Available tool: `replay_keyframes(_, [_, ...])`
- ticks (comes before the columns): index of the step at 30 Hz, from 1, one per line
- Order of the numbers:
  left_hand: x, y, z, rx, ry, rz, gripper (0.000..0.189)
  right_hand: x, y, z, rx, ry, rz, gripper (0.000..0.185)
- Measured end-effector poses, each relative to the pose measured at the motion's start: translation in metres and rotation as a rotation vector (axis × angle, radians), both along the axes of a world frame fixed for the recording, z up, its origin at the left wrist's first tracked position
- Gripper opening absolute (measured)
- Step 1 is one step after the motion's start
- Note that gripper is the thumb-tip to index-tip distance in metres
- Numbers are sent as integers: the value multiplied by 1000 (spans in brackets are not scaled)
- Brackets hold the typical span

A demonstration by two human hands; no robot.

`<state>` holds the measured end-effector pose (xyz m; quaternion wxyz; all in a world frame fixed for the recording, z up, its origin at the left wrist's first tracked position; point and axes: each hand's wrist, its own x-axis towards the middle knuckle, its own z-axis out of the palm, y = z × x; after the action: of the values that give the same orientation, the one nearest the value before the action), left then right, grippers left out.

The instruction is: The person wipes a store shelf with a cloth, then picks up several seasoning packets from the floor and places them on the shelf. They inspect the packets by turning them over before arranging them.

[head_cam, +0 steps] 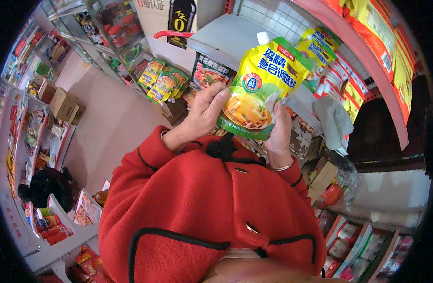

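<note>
A yellow-and-green spouted pouch of chicken seasoning [264,85] with a white cap [263,38] is held up before my chest. Its printed front, with a picture of a whole chicken, faces me, and it tilts a little to the right. My left hand [210,104] grips its left edge, thumb on the front. At the lower right edge my right hand [279,129] clasps it, fingers partly hidden behind the pouch. Similar yellow-green pouches [163,79] are grouped beyond my left hand. More yellow packets [317,46] are on the shelf behind the held pouch.
A grey metal shelf [216,35] lies just beyond the pouch. Red-edged shelving [386,78] with hanging packets curves overhead at right. A grey cloth [333,122] hangs near my right hand. Cardboard boxes [64,104] stand along the aisle floor [107,95] at left.
</note>
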<state>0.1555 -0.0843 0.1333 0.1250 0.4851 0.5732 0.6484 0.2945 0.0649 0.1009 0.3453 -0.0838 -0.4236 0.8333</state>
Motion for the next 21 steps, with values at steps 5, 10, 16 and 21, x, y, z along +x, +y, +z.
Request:
replay_keyframes(5, [2, 1, 16, -3, -102, 73, 28, 7, 3, 13, 143, -103, -28, 39])
replay_keyframes(10, [2, 28, 17, -136, 11, 136, 33, 8, 15, 12, 213, -130, -37, 38])
replay_keyframes(16, [-5, 29, 9, -21, 41, 154, 31, 9, 19, 7, 179, -109, -4, 37])
replay_keyframes(21, [4, 34, 9, 86, -326, 39, 30, 5, 24, 12, 383, -110, -18, 36])
